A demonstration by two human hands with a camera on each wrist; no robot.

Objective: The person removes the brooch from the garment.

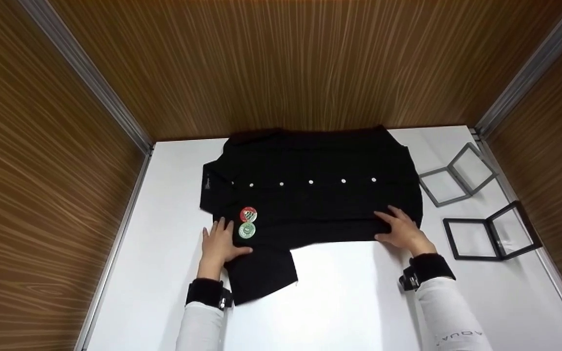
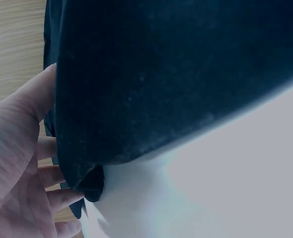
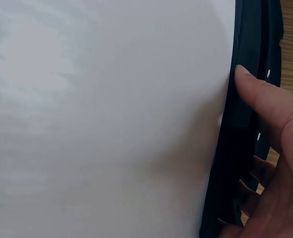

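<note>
A black short-sleeved shirt [image 1: 320, 156] lies front up, its collar [image 1: 216, 187] to the left and a row of white buttons across it. Red and green round badges [image 1: 247, 230] sit one beside the other on its chest. My left hand [image 1: 218, 246] rests with spread fingers at the near shoulder, thumb at the top of the sleeve [image 1: 261, 273]. In the left wrist view its fingers [image 2: 51, 198] lie along the cloth's edge. Farther right, my right hand [image 1: 400, 231] touches the shirt's near side close to the hem, thumb [image 3: 258, 89] extended on the dark fabric.
The shirt lies on a white table [image 1: 330, 297]. Two hinged frames, a grey one [image 1: 471, 195] and a black one [image 1: 493, 239], stand opened to the right. Wood-patterned panels [image 1: 310, 63] enclose the table at the back and both sides.
</note>
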